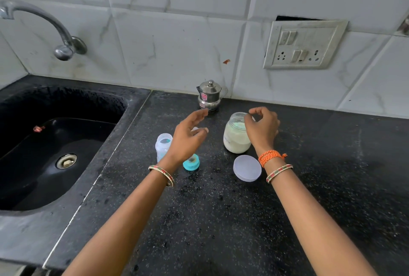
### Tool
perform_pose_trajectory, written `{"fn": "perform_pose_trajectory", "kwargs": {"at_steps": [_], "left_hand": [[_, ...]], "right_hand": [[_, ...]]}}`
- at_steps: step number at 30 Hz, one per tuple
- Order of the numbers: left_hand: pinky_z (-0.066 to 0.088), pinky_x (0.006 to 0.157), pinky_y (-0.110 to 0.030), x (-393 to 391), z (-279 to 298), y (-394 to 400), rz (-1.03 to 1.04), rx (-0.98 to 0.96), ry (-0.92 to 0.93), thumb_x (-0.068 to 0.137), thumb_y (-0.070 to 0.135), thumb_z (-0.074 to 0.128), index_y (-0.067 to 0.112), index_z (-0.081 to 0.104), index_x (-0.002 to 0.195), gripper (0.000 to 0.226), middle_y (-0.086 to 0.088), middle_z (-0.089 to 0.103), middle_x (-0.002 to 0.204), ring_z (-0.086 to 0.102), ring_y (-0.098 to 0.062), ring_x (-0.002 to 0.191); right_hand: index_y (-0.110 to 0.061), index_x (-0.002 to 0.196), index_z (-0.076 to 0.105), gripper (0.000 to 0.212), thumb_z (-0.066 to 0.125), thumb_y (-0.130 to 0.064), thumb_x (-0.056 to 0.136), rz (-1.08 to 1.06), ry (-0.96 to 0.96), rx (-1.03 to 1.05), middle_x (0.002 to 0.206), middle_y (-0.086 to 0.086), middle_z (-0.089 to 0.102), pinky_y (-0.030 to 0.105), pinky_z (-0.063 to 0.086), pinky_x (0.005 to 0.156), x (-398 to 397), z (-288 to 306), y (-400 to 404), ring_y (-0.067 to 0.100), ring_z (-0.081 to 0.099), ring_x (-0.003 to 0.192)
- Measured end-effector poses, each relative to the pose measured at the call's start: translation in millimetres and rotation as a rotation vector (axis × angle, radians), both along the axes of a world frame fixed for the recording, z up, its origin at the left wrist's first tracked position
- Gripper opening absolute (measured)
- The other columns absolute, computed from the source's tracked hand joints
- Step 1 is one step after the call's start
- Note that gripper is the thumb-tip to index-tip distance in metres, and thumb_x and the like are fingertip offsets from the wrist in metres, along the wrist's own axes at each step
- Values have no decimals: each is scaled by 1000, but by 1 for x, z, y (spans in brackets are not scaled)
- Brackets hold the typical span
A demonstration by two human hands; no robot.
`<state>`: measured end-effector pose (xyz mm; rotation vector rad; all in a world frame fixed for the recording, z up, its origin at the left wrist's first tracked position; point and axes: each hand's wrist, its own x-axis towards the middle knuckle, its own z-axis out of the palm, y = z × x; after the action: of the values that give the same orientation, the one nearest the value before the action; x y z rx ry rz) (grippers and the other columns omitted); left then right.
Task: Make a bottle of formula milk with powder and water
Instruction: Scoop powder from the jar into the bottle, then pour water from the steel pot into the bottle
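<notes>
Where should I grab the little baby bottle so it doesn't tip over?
Grip the baby bottle around its body, below the open mouth, coming in from the sink side or from above. It stands upright with no cap, so pinching the rim could tip it. The left hand hovers just right of it, and the teal ring lies in front on that side, so the left of the bottle looks freer.

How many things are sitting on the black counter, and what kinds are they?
Baby bottle: 1
Teal bottle cap: 1
Jar of powder: 1
Jar lid: 1
Steel pot: 1
Total: 5

The left hand may hide something small behind it; I cannot tell what.
</notes>
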<state>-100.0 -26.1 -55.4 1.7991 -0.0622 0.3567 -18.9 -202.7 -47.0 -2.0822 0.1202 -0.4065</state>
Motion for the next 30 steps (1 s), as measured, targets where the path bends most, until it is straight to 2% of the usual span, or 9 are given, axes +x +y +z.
{"fn": "perform_pose_trajectory", "kwargs": {"at_steps": [6,10,15,19,21,23,25,28,30], "left_hand": [[48,87,-12,48,60,38,-8,116,-109,86,-3,53,18,57,119,39,5,65,112,61,4,102],[49,93,-26,96,69,68,33,263,-21,85,0,52,17,61,112,34,-5,67,112,63,-13,102],[47,87,-25,142,48,90,17,454,174,84,3,53,14,61,116,35,-3,66,115,62,-14,99],[40,86,-19,167,29,100,2,507,262,84,2,53,11,60,118,36,-2,65,114,59,-11,98],[39,83,-19,175,19,102,2,505,284,84,2,53,10,60,117,35,-1,64,110,58,-11,95],[39,82,-19,180,10,105,8,494,298,84,1,53,10,61,114,33,0,62,106,57,-12,94],[41,85,-22,186,3,109,4,477,312,84,1,53,12,60,112,31,1,62,104,58,-13,95],[44,86,-26,187,-3,109,-8,456,354,84,2,53,12,59,115,33,1,62,108,58,-14,95],[44,81,-27,184,-3,106,-19,439,390,85,3,54,15,58,116,33,2,61,109,58,-16,92]], "right_hand": [[-16,98,63,19,67,-18,80,263,-129,-107,106,7,60,44,45,95,41,23,18,25,55,105],[-8,105,64,23,67,-14,83,333,45,-169,110,11,63,35,45,93,98,31,33,27,57,108],[-17,121,57,44,70,-33,82,273,399,-438,131,9,55,44,35,106,162,22,45,34,42,126],[-10,134,47,63,74,-30,81,455,465,-497,138,11,50,37,37,107,193,11,59,32,45,128],[-7,126,52,54,74,-29,81,500,467,-490,127,11,56,31,41,95,202,4,63,29,51,118],[-10,90,56,29,74,-31,80,496,442,-511,95,7,59,27,41,71,210,-5,66,25,54,96],[-15,66,45,35,75,-28,79,515,442,-487,74,2,50,25,36,59,213,-10,68,22,50,84],[-14,64,48,33,79,-19,75,567,524,-332,78,5,55,27,49,69,214,-13,72,20,56,84],[-12,66,51,32,81,-17,73,611,587,-147,84,11,59,36,55,86,209,-10,72,21,60,88]]}}
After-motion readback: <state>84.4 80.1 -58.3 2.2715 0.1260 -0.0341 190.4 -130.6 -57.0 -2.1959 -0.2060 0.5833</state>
